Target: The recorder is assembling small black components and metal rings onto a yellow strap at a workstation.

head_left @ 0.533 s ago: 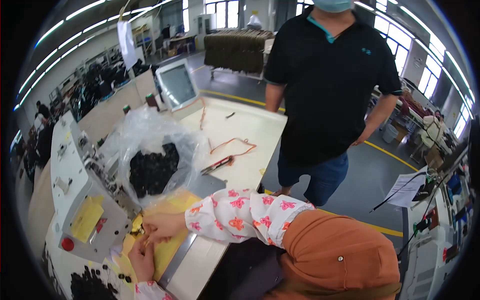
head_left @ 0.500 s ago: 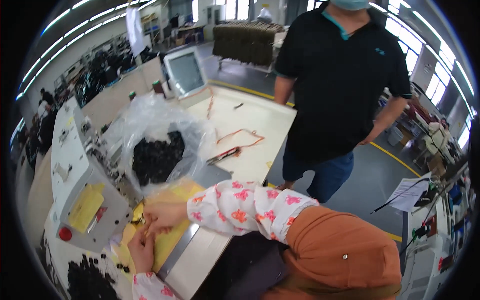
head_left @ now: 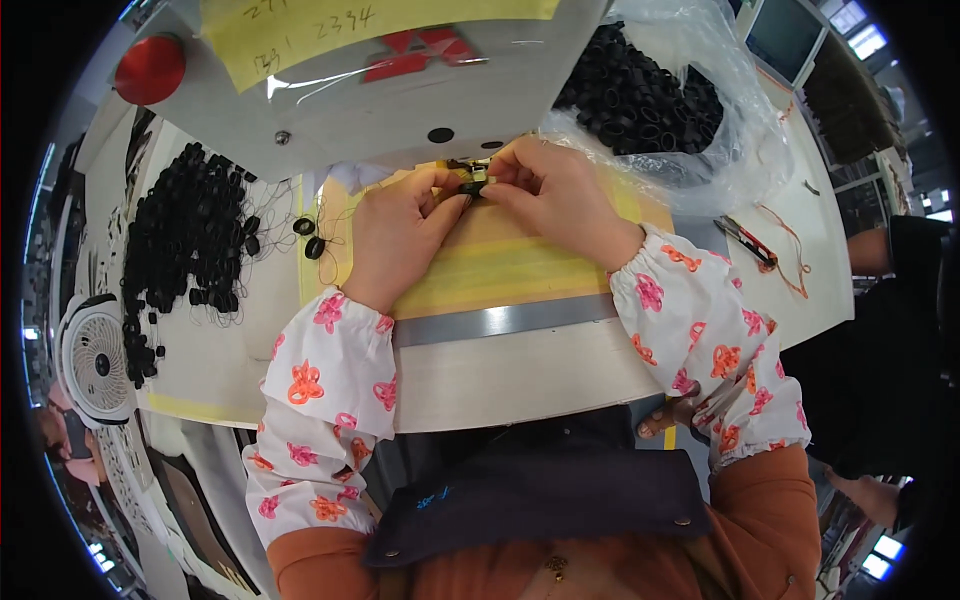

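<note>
Pinching one small black ring (head_left: 472, 186), left hand (head_left: 400, 235) and right hand (head_left: 555, 195) meet under the grey machine (head_left: 400, 90).

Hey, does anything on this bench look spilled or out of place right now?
Mildly. Two black rings lie apart from the main black ring pile, strayed onto the yellow mat beside the left hand. Nothing looks damaged; both hands pinch a small part.

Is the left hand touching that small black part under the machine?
Touching. The head view shows the left hand pinching the small black part with its fingertips.
</note>
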A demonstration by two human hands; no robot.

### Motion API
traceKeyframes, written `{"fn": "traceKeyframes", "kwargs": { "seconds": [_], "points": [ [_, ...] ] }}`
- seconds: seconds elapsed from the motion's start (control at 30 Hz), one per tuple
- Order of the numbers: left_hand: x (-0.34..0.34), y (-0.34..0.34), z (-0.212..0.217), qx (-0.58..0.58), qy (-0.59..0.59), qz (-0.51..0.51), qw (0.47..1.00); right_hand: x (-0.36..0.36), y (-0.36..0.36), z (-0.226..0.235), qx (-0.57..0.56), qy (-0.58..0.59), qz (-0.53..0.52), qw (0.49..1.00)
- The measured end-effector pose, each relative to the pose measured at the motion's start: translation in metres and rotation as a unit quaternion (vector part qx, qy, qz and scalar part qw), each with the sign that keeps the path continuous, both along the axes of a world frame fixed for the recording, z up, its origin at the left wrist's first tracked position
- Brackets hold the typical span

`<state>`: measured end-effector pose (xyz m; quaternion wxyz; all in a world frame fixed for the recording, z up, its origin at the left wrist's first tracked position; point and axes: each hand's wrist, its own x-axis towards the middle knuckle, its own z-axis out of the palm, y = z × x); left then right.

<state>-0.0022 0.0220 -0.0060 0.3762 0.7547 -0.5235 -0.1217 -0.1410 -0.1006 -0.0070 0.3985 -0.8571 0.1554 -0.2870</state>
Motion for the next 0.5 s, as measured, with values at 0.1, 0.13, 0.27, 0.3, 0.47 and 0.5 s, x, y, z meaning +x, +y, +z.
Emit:
{"fn": "traceKeyframes", "kwargs": {
  "seconds": [0.1,0.13,0.27,0.3,0.47,0.5],
  "points": [
    [-0.004,-0.008,0.004,0.015,0.004,0.010,1.000,0.003,-0.003,-0.007,-0.042,-0.024,0.015,0.999],
    [-0.005,-0.010,0.007,0.033,0.026,0.015,0.999,0.003,-0.001,-0.007,-0.038,-0.022,0.016,0.999],
    [-0.006,-0.015,0.008,0.077,0.068,0.033,0.994,0.004,0.000,-0.001,-0.014,-0.034,-0.039,0.999],
    [-0.004,-0.016,0.005,0.053,0.100,0.029,0.993,0.005,0.000,0.000,0.000,-0.031,-0.038,0.999],
    [-0.004,-0.017,0.000,-0.004,0.190,0.019,0.982,0.006,-0.002,0.000,-0.010,-0.044,-0.045,0.998],
    [-0.004,-0.017,0.000,-0.011,0.192,0.018,0.981,0.007,-0.001,0.000,-0.013,-0.049,-0.047,0.998]
  ]
}}
